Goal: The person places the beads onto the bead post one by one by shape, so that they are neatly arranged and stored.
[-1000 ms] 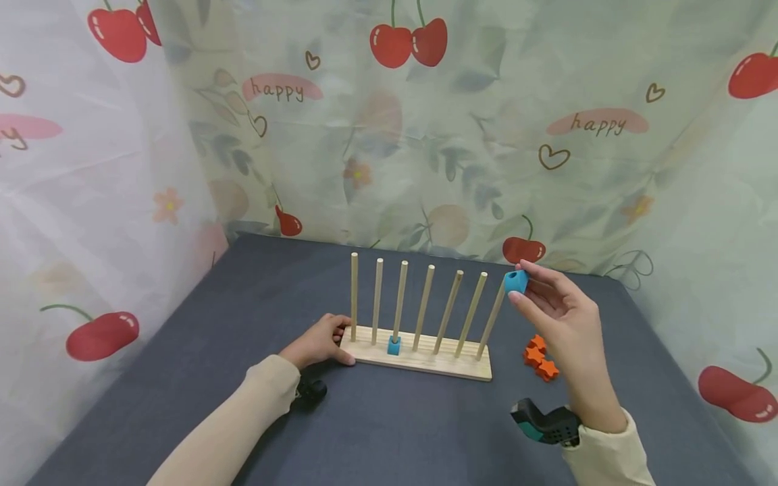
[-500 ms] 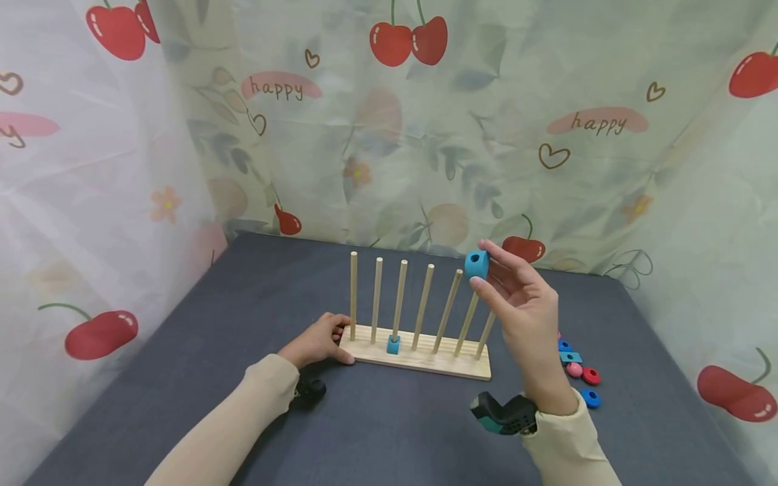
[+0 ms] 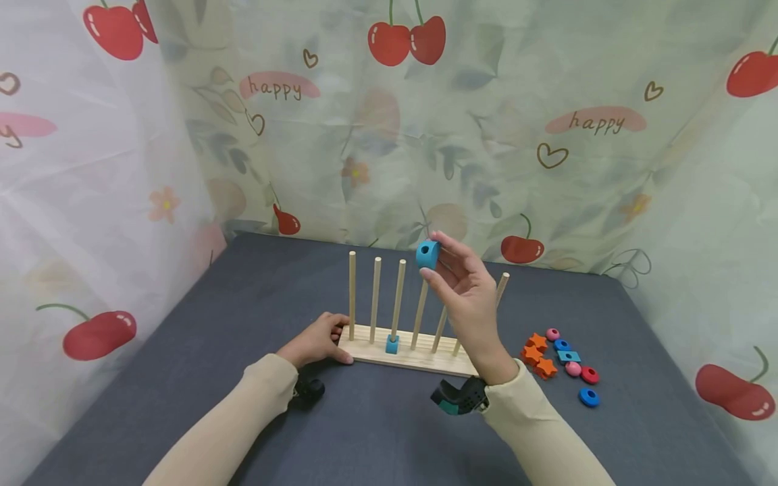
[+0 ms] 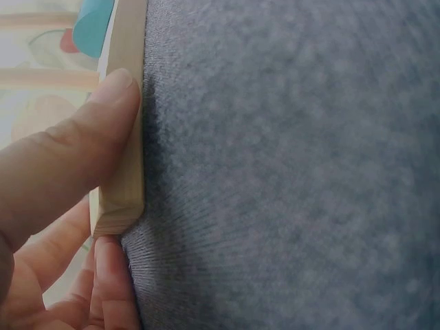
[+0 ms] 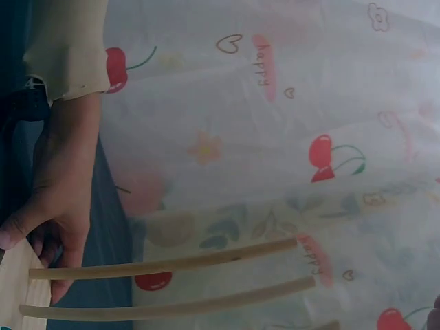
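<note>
In the head view, the left hand (image 3: 316, 342) grips the wooden board (image 3: 416, 358) at its 9 o'clock end. The right hand (image 3: 471, 290) pinches a blue bead (image 3: 431, 260) between thumb and fingertips, at the board's 12 o'clock, in line with the fourth peg (image 3: 420, 314) counting from 9 o'clock. The bead's hole faces the camera, and whether bead and peg touch cannot be told. A second blue block (image 3: 392, 345) sits at the foot of the third peg (image 3: 398, 297). At the board's 3 o'clock lie orange stars (image 3: 532, 356), with a blue ring (image 3: 589, 397) beyond them toward 4 o'clock.

The step in hand looks like threading; the next move probably calls for tipping the hole downward, centring it over a peg tip and keeping the board steady.

In the left wrist view, the thumb (image 4: 103, 124) presses the board's edge at 9 o'clock, with fingers (image 4: 113, 275) against its end.

In the right wrist view, the left hand's hold shows toward 8 o'clock; the pinched bead is not visible.
</note>
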`<action>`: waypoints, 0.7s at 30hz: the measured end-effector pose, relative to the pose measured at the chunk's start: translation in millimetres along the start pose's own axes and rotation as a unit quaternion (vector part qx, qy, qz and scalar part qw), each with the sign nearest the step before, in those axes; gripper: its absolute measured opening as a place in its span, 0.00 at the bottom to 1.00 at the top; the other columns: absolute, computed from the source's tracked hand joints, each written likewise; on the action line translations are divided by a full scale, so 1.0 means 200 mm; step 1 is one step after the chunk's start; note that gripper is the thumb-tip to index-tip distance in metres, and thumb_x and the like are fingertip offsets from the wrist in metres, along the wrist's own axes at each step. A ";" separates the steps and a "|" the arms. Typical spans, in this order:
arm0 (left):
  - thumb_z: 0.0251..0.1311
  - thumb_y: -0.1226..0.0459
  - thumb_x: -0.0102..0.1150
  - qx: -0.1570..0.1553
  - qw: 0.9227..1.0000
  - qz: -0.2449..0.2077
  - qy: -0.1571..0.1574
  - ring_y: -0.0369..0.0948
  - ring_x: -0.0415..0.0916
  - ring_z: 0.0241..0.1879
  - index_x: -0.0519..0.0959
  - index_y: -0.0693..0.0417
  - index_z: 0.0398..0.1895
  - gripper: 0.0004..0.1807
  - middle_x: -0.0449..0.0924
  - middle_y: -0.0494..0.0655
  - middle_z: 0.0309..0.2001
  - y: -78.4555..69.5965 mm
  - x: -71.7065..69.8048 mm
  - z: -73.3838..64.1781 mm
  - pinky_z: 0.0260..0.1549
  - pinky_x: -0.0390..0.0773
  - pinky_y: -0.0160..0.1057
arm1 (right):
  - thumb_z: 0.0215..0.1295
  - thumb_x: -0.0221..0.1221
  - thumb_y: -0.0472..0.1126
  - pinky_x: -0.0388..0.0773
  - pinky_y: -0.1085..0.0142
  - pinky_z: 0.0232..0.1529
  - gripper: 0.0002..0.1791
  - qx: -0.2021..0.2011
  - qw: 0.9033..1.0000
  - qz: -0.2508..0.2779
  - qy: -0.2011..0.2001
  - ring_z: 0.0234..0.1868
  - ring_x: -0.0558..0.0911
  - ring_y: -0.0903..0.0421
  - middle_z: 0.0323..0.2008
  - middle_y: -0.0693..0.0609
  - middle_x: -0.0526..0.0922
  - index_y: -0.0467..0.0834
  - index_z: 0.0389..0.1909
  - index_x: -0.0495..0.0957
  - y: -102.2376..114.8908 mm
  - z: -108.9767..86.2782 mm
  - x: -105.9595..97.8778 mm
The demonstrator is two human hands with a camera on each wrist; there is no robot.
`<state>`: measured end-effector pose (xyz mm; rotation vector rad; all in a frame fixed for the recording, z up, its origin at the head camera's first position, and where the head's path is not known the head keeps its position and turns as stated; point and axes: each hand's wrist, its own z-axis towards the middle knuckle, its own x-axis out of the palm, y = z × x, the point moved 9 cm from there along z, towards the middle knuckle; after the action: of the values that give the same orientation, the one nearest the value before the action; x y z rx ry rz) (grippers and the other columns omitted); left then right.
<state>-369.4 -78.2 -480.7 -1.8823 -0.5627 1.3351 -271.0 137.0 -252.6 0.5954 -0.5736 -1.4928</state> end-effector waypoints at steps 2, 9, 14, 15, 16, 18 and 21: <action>0.38 0.68 0.79 0.000 1.000 0.000 0.001 0.49 0.70 0.53 0.68 0.64 0.64 0.45 0.66 0.57 0.53 0.00 0.00 0.00 0.57 0.71 0.49 | 0.60 0.60 0.24 0.74 0.65 0.58 0.29 0.000 1.000 -0.009 0.002 0.59 0.78 0.57 0.61 0.40 0.74 0.33 0.64 0.68 -0.03 0.00 0.02; 0.39 0.68 0.79 -0.001 1.000 -0.004 0.004 0.49 0.69 0.53 0.67 0.64 0.65 0.46 0.65 0.58 0.54 0.00 0.00 0.00 0.57 0.70 0.49 | 0.62 0.62 0.30 0.64 0.63 0.67 0.28 0.001 0.998 -0.062 -0.002 0.65 0.71 0.56 0.61 0.43 0.74 0.38 0.63 0.70 -0.14 0.02 0.08; 0.39 0.69 0.79 0.003 1.000 -0.009 0.005 0.49 0.69 0.52 0.67 0.65 0.65 0.45 0.65 0.58 0.54 0.00 -0.01 -0.01 0.56 0.70 0.49 | 0.62 0.62 0.29 0.61 0.63 0.69 0.27 0.022 0.997 -0.067 -0.020 0.67 0.70 0.52 0.61 0.40 0.74 0.36 0.62 0.70 -0.19 0.03 0.09; 0.39 0.69 0.79 0.004 1.000 -0.009 0.004 0.49 0.69 0.52 0.67 0.66 0.65 0.45 0.65 0.58 0.54 0.00 -0.01 -0.01 0.56 0.70 0.50 | 0.62 0.61 0.28 0.61 0.62 0.69 0.26 0.030 0.997 -0.066 -0.023 0.67 0.70 0.51 0.61 0.39 0.74 0.34 0.62 0.70 -0.19 0.03 0.10; 0.39 0.69 0.79 0.005 1.000 -0.009 0.004 0.49 0.69 0.52 0.67 0.66 0.65 0.45 0.65 0.58 0.54 0.00 -0.01 -0.01 0.56 0.70 0.49 | 0.62 0.61 0.28 0.61 0.62 0.69 0.26 0.039 0.997 -0.065 -0.025 0.67 0.70 0.50 0.61 0.38 0.73 0.33 0.62 0.70 -0.19 0.03 0.10; 0.39 0.69 0.79 0.006 1.000 -0.009 0.004 0.49 0.69 0.52 0.67 0.66 0.65 0.45 0.65 0.58 0.54 0.00 -0.01 -0.01 0.56 0.70 0.49 | 0.62 0.60 0.28 0.63 0.62 0.68 0.26 0.057 0.996 -0.062 -0.028 0.65 0.71 0.51 0.62 0.37 0.73 0.31 0.62 0.69 -0.19 0.02 0.11; 0.39 0.68 0.79 0.006 1.000 -0.007 0.004 0.49 0.69 0.52 0.67 0.65 0.65 0.45 0.66 0.58 0.53 0.00 0.00 0.00 0.56 0.70 0.49 | 0.63 0.60 0.28 0.65 0.65 0.65 0.26 0.084 0.995 -0.048 -0.035 0.61 0.73 0.55 0.61 0.37 0.73 0.31 0.62 0.68 -0.21 0.00 0.12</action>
<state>-369.6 -78.7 -480.3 -1.8694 -0.5617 1.3196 -302.5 113.4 -281.4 0.7117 -0.7393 -1.5705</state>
